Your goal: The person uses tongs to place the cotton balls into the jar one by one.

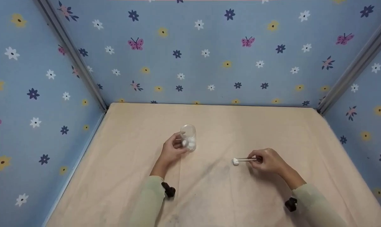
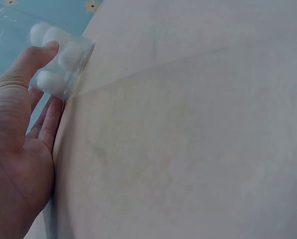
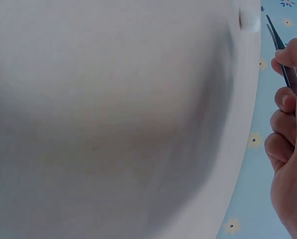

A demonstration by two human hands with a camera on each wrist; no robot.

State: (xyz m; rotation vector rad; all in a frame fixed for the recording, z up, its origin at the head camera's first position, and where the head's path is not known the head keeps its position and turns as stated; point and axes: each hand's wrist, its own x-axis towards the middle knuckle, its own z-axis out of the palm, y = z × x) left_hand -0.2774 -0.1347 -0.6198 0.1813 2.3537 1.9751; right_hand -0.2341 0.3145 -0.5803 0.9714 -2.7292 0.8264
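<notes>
My left hand (image 1: 173,149) holds a clear plastic jar (image 1: 192,130) between thumb and fingers, with its base at the cloth. Several white cotton balls (image 2: 69,56) lie in the bottom of the jar, partly covered by the thumb in the left wrist view. To the right, my right hand (image 1: 267,160) grips metal tweezers (image 1: 244,159), which point left. A white cotton ball (image 1: 235,162) is at the tips in the head view. From the right wrist, that ball (image 3: 250,22) shows on the cloth, with the slightly parted tweezer tips (image 3: 268,20) beside it.
A pale peach cloth (image 1: 203,195) with creases covers the table. Blue flowered panels (image 1: 203,72) rise behind it and on both sides, with grey metal posts (image 1: 73,56) at the back corners. Small black devices (image 1: 169,190) sit at both wrists.
</notes>
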